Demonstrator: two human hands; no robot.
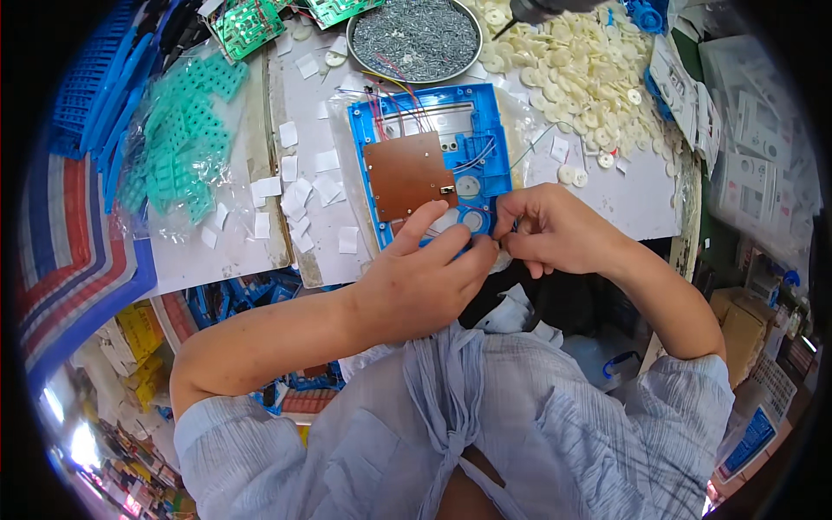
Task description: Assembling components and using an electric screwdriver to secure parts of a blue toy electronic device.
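Observation:
A blue plastic housing (498,169) lies on the table in front of me, open side up. A brown circuit board (406,173) with a small switch sits in its left part, and thin coloured wires (400,95) run out past its top edge. My left hand (433,273) is closed over the housing's near edge, its index finger touching the board's lower edge and its other fingers curled at the near right corner. Beside them my right hand (559,230) makes a pinch at that corner. Whatever is between its fingertips is hidden.
Behind the housing stands a round tray (351,39) of small screws. A heap of cream plastic discs (572,74) spreads at the far right, below a dark screwdriver tip (504,30). White paper squares (295,199), a bag of teal parts (186,130) and green circuit boards (247,30) lie left.

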